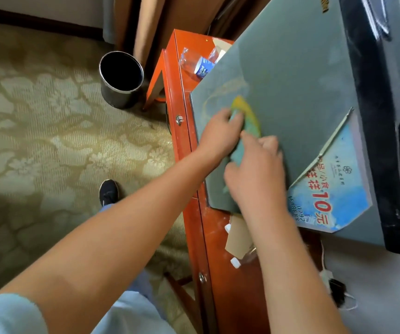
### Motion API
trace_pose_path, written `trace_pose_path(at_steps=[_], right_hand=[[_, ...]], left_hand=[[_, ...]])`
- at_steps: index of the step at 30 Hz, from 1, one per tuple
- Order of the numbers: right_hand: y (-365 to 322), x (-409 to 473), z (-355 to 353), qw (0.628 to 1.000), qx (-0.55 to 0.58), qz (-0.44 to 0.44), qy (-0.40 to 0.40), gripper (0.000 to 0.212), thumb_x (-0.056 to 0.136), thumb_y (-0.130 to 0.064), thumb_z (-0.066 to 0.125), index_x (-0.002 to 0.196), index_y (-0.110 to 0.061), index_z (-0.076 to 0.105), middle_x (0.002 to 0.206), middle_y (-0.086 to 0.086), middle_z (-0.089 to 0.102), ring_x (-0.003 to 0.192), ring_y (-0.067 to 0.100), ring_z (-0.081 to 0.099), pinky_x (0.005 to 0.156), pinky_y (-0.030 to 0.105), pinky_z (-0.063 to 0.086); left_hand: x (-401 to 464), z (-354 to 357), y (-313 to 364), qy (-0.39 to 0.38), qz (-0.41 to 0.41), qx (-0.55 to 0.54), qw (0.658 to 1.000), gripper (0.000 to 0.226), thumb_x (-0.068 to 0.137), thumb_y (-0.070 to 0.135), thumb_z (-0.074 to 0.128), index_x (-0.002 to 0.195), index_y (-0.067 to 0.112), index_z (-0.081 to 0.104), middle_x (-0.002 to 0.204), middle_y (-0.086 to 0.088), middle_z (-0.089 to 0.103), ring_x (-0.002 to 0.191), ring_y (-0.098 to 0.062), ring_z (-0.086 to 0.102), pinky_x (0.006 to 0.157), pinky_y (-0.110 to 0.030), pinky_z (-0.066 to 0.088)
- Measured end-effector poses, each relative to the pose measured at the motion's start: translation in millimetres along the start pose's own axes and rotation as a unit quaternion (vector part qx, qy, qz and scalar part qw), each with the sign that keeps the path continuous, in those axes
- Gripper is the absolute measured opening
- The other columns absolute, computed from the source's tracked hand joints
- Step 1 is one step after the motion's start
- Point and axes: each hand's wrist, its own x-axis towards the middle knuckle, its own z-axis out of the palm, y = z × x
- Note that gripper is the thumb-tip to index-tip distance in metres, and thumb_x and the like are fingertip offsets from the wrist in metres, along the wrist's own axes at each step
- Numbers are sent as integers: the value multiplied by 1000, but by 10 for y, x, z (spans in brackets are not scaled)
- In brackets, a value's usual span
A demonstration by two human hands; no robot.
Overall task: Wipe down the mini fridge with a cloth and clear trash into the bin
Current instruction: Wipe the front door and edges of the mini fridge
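Wipe in progress: your left hand & right hand both have fingers clenched on the cloth atop the mini fridge, but bottle etc. sit on desk, bin w/ nothing visible inside.

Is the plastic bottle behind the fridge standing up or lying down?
Lying down. The plastic bottle rests on its side on the orange cabinet, label facing up.

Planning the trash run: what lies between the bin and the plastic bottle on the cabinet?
In the head view, only the orange cabinet's edge and an open door panel lie between bin and bottle.
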Motion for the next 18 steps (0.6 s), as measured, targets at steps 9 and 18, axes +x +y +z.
trace_pose_path(at_steps=[9, 18], right_hand=[[-10, -66, -364, 1000, 0, -8, -8, 49, 86, -34, 65, 133, -21, 58, 106, 5, 40, 108, 37, 53, 94, 39, 43], [-11, -60, -92, 1000, 0, 8, -7, 61, 92, -23, 62, 150, -25, 44, 128, 13, 47, 118, 34, 50, 101, 39, 42]], left_hand=[[-79, -80, 211, -55, -45, -9, 997, 31, 88, 33, 59, 63, 16, 55, 55, 6, 57, 57, -18, 55, 52, -24, 38], [9, -60, 122, -19, -12, 45, 999, 32, 94, 32, 48, 67, 15, 49, 62, 3, 54, 63, -18, 52, 53, -28, 35]])
